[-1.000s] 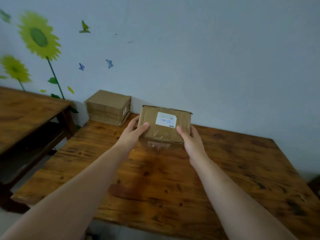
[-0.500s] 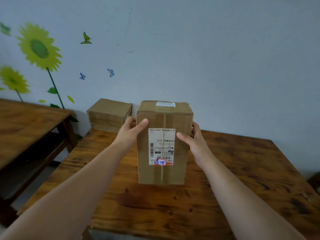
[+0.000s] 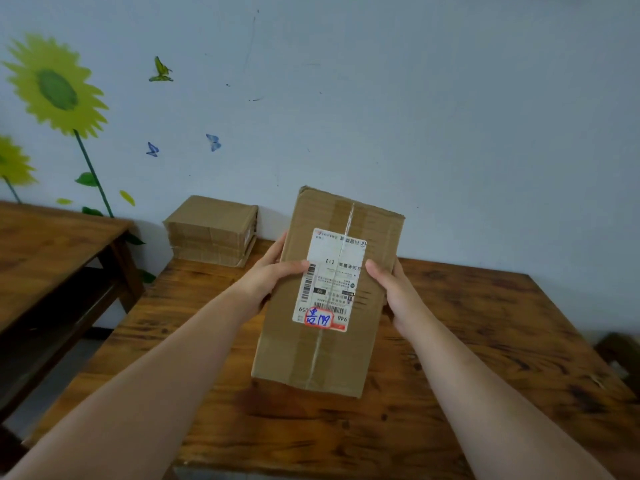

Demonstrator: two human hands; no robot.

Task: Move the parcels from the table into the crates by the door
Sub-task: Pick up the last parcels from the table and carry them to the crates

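Note:
I hold a tall brown cardboard parcel (image 3: pixel 311 351) above the wooden table (image 3: pixel 485 341), its taped face with a white shipping label turned toward me and tilted slightly to the right. My left hand (image 3: pixel 268 275) grips its left side with the thumb across the front. My right hand (image 3: pixel 394 289) grips its right side the same way. A second, squat cardboard parcel (image 3: pixel 211 230) sits at the table's far left corner against the wall. No crates or door are in view.
A second wooden table (image 3: pixel 52 251) with a lower shelf stands to the left, separated by a narrow gap of floor. The blue wall with sunflower and butterfly stickers runs close behind both tables. A dark object (image 3: pixel 620 351) shows at the right edge.
The parcel was tipped up from lying against the wall, then lifted off the table and drawn closer to me, now tilted. Both hands kept their hold on its sides.

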